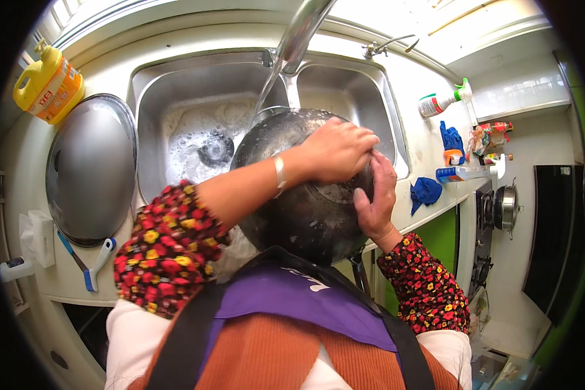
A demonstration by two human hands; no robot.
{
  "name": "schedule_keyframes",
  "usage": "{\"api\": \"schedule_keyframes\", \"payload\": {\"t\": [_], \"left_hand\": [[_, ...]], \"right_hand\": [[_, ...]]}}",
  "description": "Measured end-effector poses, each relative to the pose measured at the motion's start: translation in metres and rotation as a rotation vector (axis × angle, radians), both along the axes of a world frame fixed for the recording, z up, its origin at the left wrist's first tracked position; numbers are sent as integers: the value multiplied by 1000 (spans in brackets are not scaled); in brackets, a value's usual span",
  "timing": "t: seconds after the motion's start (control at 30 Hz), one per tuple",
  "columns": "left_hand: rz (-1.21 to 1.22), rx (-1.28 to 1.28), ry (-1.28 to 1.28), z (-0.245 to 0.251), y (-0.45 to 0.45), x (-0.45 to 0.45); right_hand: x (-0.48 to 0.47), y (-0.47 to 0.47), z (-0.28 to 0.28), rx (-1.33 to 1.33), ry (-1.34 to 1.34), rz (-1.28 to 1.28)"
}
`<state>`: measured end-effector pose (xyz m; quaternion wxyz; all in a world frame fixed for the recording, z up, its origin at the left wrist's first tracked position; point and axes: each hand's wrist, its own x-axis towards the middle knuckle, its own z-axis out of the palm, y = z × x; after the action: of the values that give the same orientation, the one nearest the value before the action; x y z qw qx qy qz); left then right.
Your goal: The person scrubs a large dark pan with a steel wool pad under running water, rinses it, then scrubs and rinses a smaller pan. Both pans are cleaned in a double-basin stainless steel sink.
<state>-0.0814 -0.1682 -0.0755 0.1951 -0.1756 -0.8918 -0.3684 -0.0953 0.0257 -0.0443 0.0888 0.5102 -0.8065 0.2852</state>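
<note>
A blackened wok [307, 219] is tipped over the front of the sink, its worn underside facing up. Its dark handle [359, 273] points down toward my body. My left hand [339, 151] reaches across the wok and presses on its underside near the right edge, fingers curled under; whether something is inside them is hidden. My right hand [378, 195] grips the wok's right side, thumb on the underside, fingertips close to my left hand. From the faucet [304, 34] water runs down just behind the wok into the left basin [151, 131], where suds surround the drain.
Left of the sink lie a large pan lid [95, 170], a yellow detergent jug [51, 87] and a blue-and-white brush [100, 263]. On the right are spray bottles [441, 103], a blue cloth [425, 192] and blue gloves [451, 136]. A steel pot [507, 207] stands on the stove beyond.
</note>
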Motion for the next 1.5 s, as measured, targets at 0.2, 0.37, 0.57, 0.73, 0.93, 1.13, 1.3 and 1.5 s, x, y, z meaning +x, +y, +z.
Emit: {"api": "schedule_keyframes", "payload": {"t": [0.2,0.37,0.57,0.73,0.93,1.13,1.3,1.5], "left_hand": [[211,292,-582,-43,-89,-37],[534,661,-324,-111,-99,63],[396,297,86,-62,-53,86],[271,206,-28,-45,-65,37],[531,408,-187,-94,-93,85],[342,335,11,-64,-45,149],[282,303,48,-50,-41,162],[455,976,-538,-95,-100,162]], "right_hand": [[-2,-2,-3,52,35,-16],[2,-5,-1,72,11,1],[5,-7,1,105,34,-2],[4,-8,0,102,34,6],[4,-7,0,125,37,27],[7,-9,2,135,23,35],[7,-9,3,146,1,49],[5,-8,3,151,2,43]]}}
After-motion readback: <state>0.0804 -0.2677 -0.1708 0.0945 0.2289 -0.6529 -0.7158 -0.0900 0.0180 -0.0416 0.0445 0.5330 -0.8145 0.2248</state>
